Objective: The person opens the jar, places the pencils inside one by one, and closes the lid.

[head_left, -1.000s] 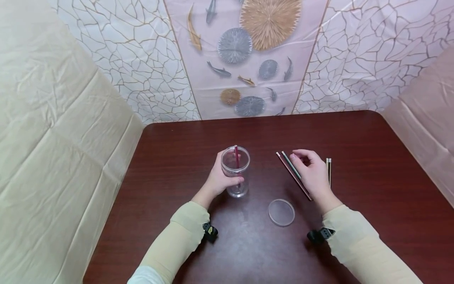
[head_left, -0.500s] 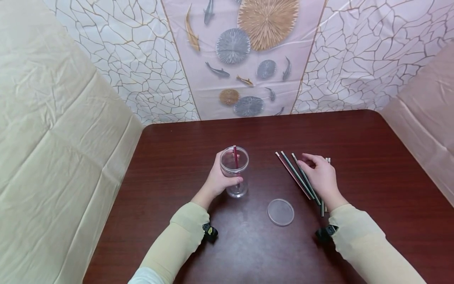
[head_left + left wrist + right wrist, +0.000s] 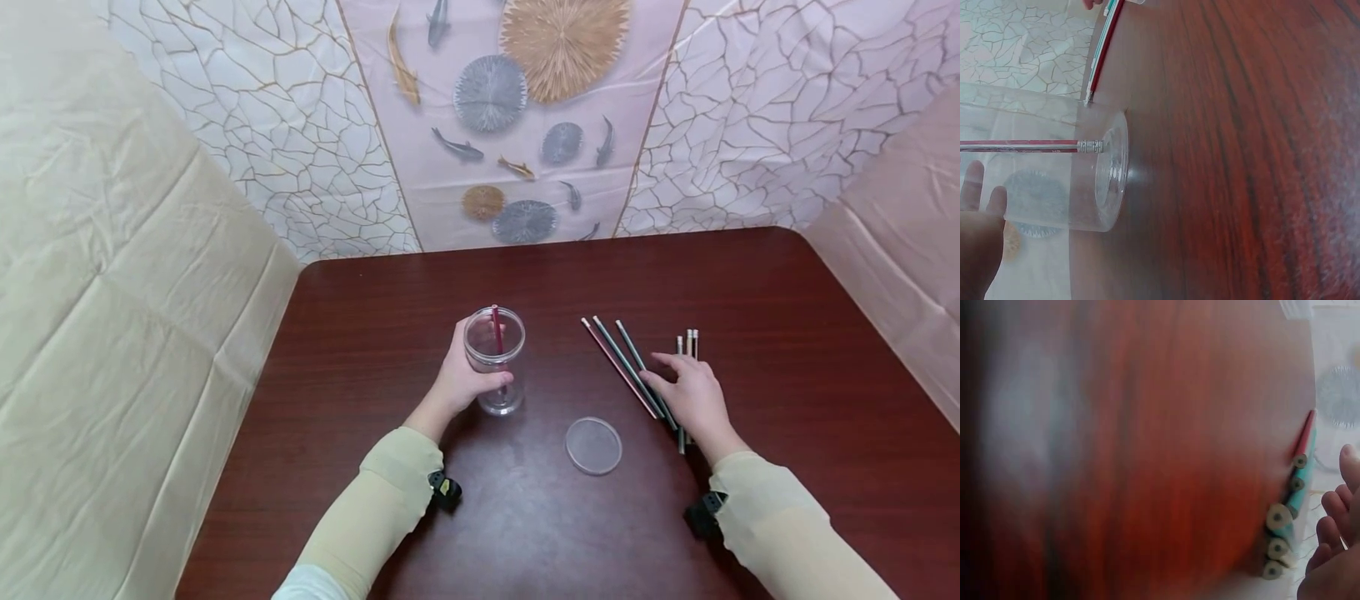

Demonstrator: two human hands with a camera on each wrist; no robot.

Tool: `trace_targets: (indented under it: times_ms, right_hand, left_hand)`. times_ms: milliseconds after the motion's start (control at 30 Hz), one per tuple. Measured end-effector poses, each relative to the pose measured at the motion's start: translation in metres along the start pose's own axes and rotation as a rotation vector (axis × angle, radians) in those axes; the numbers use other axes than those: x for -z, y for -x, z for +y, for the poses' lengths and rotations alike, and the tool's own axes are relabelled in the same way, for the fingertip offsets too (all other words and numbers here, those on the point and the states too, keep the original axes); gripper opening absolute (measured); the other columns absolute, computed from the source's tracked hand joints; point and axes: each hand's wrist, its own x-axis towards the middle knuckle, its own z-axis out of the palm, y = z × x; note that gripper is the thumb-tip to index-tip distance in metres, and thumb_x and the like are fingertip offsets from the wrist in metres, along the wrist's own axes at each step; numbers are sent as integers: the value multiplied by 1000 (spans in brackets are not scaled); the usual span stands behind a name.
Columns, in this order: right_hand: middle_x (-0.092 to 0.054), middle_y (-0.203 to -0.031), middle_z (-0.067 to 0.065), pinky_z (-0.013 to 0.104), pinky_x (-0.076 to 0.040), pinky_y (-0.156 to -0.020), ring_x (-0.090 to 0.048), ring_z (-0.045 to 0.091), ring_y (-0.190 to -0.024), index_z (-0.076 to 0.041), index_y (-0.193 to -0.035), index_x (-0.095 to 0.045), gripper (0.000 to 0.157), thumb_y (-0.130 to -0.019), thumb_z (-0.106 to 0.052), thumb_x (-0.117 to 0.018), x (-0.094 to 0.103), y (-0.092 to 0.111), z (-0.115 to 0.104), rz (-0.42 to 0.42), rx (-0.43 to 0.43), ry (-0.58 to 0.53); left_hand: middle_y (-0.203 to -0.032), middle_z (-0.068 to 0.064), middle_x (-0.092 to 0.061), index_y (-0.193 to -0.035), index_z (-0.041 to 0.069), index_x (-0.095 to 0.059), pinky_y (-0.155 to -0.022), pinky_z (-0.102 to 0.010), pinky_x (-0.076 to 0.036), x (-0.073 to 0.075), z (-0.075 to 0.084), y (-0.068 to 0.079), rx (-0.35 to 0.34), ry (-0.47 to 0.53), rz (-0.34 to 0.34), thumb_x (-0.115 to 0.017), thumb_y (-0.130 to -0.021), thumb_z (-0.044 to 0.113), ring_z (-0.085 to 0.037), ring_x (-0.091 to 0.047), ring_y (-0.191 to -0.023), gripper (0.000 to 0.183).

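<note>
My left hand [image 3: 459, 379] grips a clear plastic jar [image 3: 504, 407] that stands upright on the table, fingers behind and thumb in front. Inside it a red pencil [image 3: 1022, 146] stands with its eraser end down. On the right, a red pencil [image 3: 617, 365] and two green pencils [image 3: 611, 343] lie slanted side by side. My right hand [image 3: 693, 398] is just over the nearer green pencil [image 3: 628, 340], its fingers loosely bent and nothing seen between them; whether a fingertip touches cannot be told. Several more pencils [image 3: 680, 343] lie partly hidden under this hand.
A round clear lid [image 3: 593, 447] lies flat between the jar and the pencils. The dark red-brown table [image 3: 420, 292] ends at a patterned cloth backdrop [image 3: 525, 125], with plain cloth walls [image 3: 150, 292] at the sides.
My right hand has moved to the right and slightly nearer, uncovering a second green pencil and the tops of those further right. The left hand and jar have stayed in place.
</note>
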Motion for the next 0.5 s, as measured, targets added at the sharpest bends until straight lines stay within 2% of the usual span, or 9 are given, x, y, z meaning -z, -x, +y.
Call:
trace_targets:
  times_ms: [133,267,500]
  right_hand:
    - [-59,-111,26,51,-34,-88,-46,42,-101,5,-116,-60,41,-87,-23,-67,-4,-3,4,-1,17,21]
    - [-64,-100,24,50,-34,-87,-50,40,-95,5,-106,-65,32,-85,-18,-68,-8,-7,7,-7,38,53]
    - [-64,-86,22,51,-36,-83,-54,38,-86,8,-93,-66,21,-83,-11,-68,-12,-6,8,-1,72,109]
  left_hand:
    - [-126,-30,-48,-131,-8,-29,-99,-42,-39,1,1,0,-6,-1,12,-72,-65,-13,-37,-45,-118,79]
    - [-125,-30,-48,-131,-9,-28,-99,-41,-40,2,0,0,-8,-9,9,-73,-65,-12,-37,-45,-118,80]
    - [-124,-30,-49,-130,-13,-27,-97,-33,-40,0,0,0,-26,-14,-1,-74,-65,-10,-40,-46,-116,81]
